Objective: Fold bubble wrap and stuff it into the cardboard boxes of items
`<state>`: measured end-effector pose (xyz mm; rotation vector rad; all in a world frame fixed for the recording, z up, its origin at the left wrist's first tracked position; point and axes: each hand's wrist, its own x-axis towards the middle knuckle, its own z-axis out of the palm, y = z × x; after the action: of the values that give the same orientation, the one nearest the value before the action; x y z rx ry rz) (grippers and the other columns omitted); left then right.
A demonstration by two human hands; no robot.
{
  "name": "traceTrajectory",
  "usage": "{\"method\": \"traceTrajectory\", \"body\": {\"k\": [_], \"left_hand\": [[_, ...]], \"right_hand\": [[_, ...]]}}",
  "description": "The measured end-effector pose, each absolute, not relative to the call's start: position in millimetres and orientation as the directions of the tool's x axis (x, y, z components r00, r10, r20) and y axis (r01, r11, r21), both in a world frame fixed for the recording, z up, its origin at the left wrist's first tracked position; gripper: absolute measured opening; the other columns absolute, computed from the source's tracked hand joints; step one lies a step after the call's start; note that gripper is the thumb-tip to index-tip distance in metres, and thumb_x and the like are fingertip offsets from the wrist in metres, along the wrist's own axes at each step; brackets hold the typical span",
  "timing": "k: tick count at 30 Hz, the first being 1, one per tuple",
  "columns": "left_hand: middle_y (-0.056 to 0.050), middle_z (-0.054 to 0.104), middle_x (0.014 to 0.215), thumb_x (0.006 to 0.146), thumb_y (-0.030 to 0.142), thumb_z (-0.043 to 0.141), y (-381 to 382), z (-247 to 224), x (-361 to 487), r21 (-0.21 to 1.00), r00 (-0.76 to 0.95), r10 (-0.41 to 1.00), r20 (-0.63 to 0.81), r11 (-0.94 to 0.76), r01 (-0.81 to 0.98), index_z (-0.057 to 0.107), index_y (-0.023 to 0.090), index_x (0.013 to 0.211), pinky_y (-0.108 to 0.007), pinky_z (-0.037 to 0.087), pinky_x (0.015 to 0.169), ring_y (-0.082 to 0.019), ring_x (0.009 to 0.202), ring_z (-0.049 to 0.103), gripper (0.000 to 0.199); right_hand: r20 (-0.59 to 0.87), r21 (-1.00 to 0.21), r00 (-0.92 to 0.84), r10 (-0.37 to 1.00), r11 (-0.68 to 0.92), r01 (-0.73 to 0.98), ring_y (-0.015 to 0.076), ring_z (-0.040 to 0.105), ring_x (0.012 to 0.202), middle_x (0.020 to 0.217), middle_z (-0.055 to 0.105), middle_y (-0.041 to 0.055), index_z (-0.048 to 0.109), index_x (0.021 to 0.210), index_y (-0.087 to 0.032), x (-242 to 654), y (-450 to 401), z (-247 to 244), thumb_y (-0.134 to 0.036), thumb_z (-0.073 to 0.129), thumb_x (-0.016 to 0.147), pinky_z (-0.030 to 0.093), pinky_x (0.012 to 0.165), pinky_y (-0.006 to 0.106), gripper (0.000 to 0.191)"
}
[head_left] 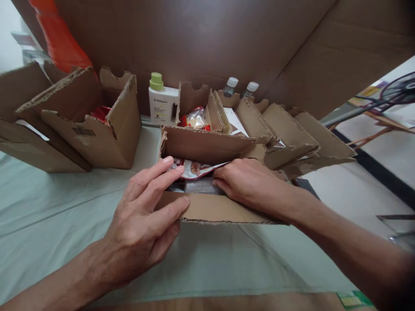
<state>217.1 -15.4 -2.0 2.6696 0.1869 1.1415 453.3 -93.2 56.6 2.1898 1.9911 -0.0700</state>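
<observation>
An open cardboard box (pixel 207 209) lies lengthwise in front of me. Inside it are a white and red printed packet (pixel 194 169) and, below that, a clear plastic item (pixel 201 186). My left hand (pixel 145 211) is at the box's left end, its fingers apart, with the thumb on the near wall and the fingertips by the packet's left edge. Inside the right part of the box, my right hand (pixel 243 183) has its fingers curled closed at the packet's right edge, pinching it. Its fingertips are partly hidden.
More cardboard boxes stand at the left (pixel 125 125) and back right (pixel 292 129). Behind are a white bottle with a green cap (pixel 162 103), a box holding red and clear packets (pixel 196 119), two clear bottles with white caps, and an orange object (pixel 65 43). Pale green cloth (pixel 81 207) covers the surface.
</observation>
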Motion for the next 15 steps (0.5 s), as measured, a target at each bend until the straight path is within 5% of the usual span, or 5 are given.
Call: {"method": "traceTrajectory", "body": {"k": [4, 7, 9, 12, 15], "left_hand": [[-0.013, 0.051, 0.153, 0.088, 0.006, 0.062, -18.3, 2.3, 211.3, 0.265, 0.704, 0.215, 0.676, -0.963, 0.040, 0.064, 0.021, 0.122, -0.054, 0.041, 0.119, -0.033, 0.150, 0.040, 0.038], [-0.012, 0.040, 0.163, 0.087, 0.014, 0.069, -20.6, -4.0, 197.3, 0.395, 0.599, 0.369, 0.711, -0.914, 0.094, 0.046, 0.027, 0.150, -0.054, 0.042, 0.120, -0.033, 0.150, 0.041, 0.069], [-0.009, 0.040, 0.163, 0.087, 0.021, 0.073, -20.9, -15.0, 186.0, 0.518, 0.519, 0.503, 0.691, -0.846, 0.130, 0.036, 0.032, 0.159, -0.054, 0.044, 0.119, -0.034, 0.149, 0.042, 0.082], [-0.006, 0.033, 0.167, 0.088, 0.030, 0.075, -20.0, -33.8, 175.7, 0.634, 0.444, 0.637, 0.631, -0.752, 0.178, 0.028, 0.037, 0.162, -0.055, 0.043, 0.119, -0.035, 0.151, 0.036, 0.087], [-0.004, 0.015, 0.174, 0.086, 0.035, 0.078, -18.3, -44.4, 185.2, 0.693, 0.350, 0.692, 0.632, -0.706, 0.143, 0.018, 0.041, 0.163, -0.054, 0.036, 0.123, -0.034, 0.157, 0.025, 0.098]], "right_hand": [[0.010, 0.225, 0.163, 0.987, -0.161, 0.961, 0.0268, 0.068, 0.059, 0.066, 0.073, 0.0083, 0.078, 0.077, -0.020, 448.9, -113.7, 67.3, -0.039, 0.068, 0.091, 0.044, 0.054, 0.035, 0.025], [0.394, 0.039, 0.168, 0.904, -0.199, 0.979, 0.0242, 0.072, 0.072, 0.089, 0.079, 0.0057, 0.077, 0.102, -0.025, 450.9, -171.6, 82.8, -0.048, 0.060, 0.098, 0.052, 0.065, 0.037, 0.028], [0.585, -0.152, 0.335, 0.739, -0.306, 0.940, 0.0201, 0.070, 0.071, 0.094, 0.079, 0.0039, 0.076, 0.103, -0.030, 455.5, -214.7, 79.6, -0.051, 0.060, 0.099, 0.054, 0.068, 0.036, 0.027], [0.506, -0.430, 0.604, 0.615, -0.427, 0.796, 0.0227, 0.068, 0.072, 0.095, 0.079, 0.0060, 0.075, 0.102, -0.030, 465.1, -251.1, 45.5, -0.055, 0.064, 0.094, 0.054, 0.065, 0.038, 0.028], [0.272, -0.636, 0.632, 0.725, -0.357, 0.684, 0.0276, 0.071, 0.085, 0.114, 0.076, 0.0111, 0.067, 0.125, -0.024, 472.8, -237.2, -3.0, -0.061, 0.070, 0.084, 0.058, 0.073, 0.044, 0.055]]}}
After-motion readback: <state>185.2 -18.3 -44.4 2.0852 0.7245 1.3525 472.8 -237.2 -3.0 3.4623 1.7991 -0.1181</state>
